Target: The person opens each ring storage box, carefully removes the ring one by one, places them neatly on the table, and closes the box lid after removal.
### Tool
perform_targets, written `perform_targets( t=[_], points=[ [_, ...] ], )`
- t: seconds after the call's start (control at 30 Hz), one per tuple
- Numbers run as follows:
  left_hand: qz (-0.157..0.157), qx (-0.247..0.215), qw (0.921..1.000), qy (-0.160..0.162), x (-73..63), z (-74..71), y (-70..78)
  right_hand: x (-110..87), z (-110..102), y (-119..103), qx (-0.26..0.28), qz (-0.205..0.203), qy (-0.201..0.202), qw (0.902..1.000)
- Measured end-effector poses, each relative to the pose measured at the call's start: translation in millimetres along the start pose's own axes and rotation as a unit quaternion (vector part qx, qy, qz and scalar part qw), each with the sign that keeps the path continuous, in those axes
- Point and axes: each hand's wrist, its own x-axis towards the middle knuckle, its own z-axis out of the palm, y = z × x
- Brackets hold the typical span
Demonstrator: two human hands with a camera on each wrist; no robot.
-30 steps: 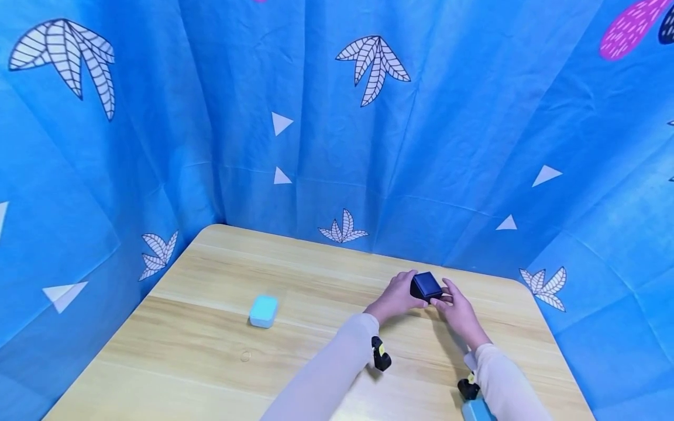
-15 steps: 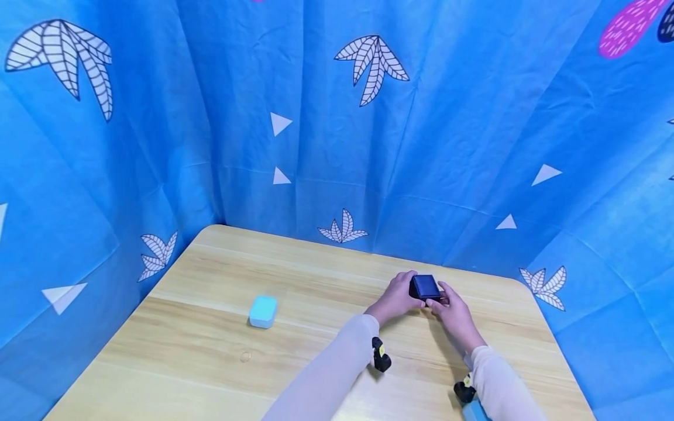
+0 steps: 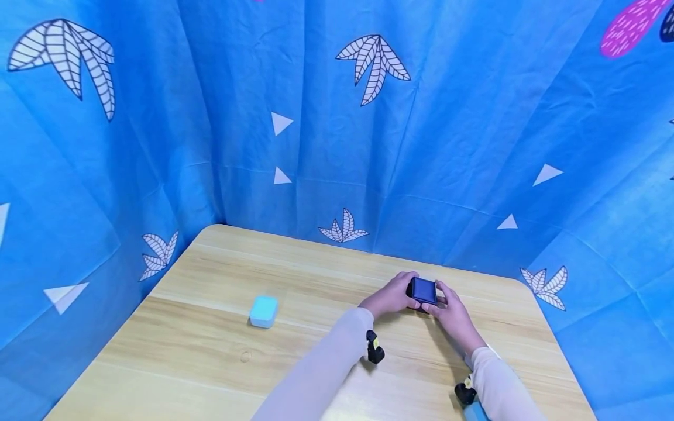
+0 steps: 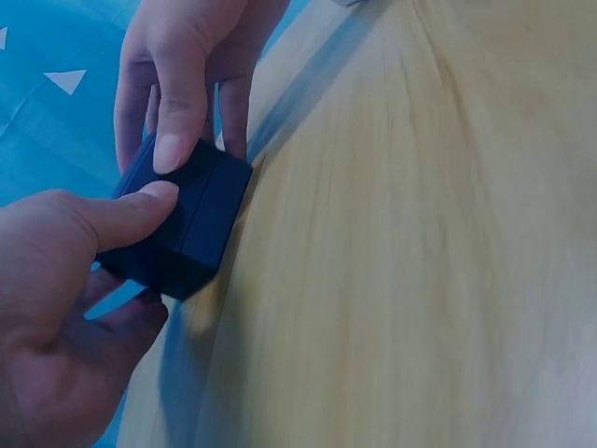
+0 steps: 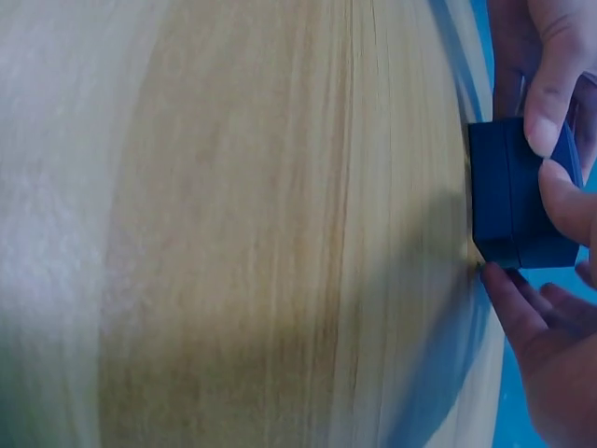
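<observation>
A small dark blue lidded box (image 3: 424, 290), like a jewellery box, is between both hands toward the back right of the table (image 3: 316, 275). My left hand (image 3: 392, 294) holds its left side, thumb on the near face. From the other side my right hand (image 3: 454, 313) pinches it. In the left wrist view both thumbs meet near the seam of the box (image 4: 201, 210), with the left hand (image 4: 47, 289) below and the right hand (image 4: 191, 56) above. The right wrist view shows the seamed side of the box (image 5: 508, 201) beside the right hand's curled fingers (image 5: 522, 322).
A light turquoise block (image 3: 263, 311) with rounded corners sits on the left half of the table. Another blue block (image 3: 475, 411) is partly hidden under the right sleeve. Black wrist cameras hang at both cuffs. A patterned blue curtain (image 3: 337, 146) encloses the table's back and sides.
The box has turned between the hands and shifted slightly left, its top now squarer to the head view. The right hand has moved slightly left with it; the left forearm has drawn back slightly.
</observation>
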Motion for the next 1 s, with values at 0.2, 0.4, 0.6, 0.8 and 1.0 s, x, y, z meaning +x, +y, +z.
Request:
perform_targets(
  t=[0.2, 0.4, 0.6, 0.8, 1.0],
  points=[
    [0.017, -0.003, 0.9996, -0.022, -9.4, -10.9, -2.7, 0.3, 3.0, 0.1, 0.024, -0.015, -0.031, 0.9991],
    [0.013, -0.012, 0.9993, -0.033, -19.0, -17.8, -8.4, -3.8, 7.7, -4.7, 0.028, -0.028, -0.040, 0.9984],
    [0.012, -0.004, 0.9990, -0.044, -26.2, -20.8, -15.5, -7.4, 14.7, -8.9, 0.015, -0.047, -0.042, 0.9979],
    [0.023, 0.013, 0.9982, -0.055, -34.8, -26.1, -22.1, -12.3, 23.2, -13.5, 0.030, -0.055, -0.043, 0.9971],
    [0.024, 0.017, 0.9978, -0.059, -46.2, -34.7, -28.8, -14.8, 33.2, -22.0, 0.023, -0.067, -0.042, 0.9967]
  ],
)
